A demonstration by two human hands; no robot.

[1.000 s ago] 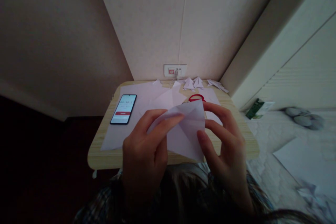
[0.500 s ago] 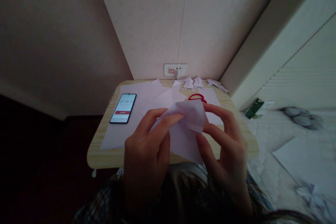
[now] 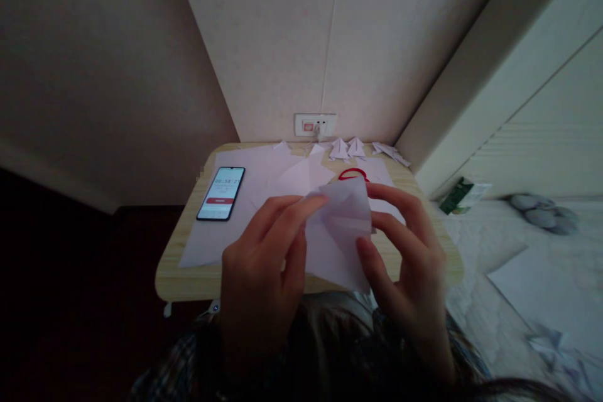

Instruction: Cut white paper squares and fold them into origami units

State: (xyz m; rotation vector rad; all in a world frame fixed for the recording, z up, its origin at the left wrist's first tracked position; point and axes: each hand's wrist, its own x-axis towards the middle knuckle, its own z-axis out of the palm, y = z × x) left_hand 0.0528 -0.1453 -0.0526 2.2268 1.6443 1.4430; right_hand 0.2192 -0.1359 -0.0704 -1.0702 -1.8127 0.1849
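Observation:
Both my hands hold a partly folded white paper up above the near edge of a small wooden table. My left hand pinches its left flap between thumb and fingers. On the paper's right side, my right hand grips with the thumb in front and the fingers behind. Flat white sheets lie on the table under my hands. Red-handled scissors peek out just beyond the held paper.
A phone with a lit screen lies at the table's left. Several small folded paper pieces line the far edge below a wall socket. A bed with a green packet and loose paper is on the right.
My left fingers have pressed the paper's left flap inward toward the middle, so the held paper looks narrower. My right hand has kept its grip.

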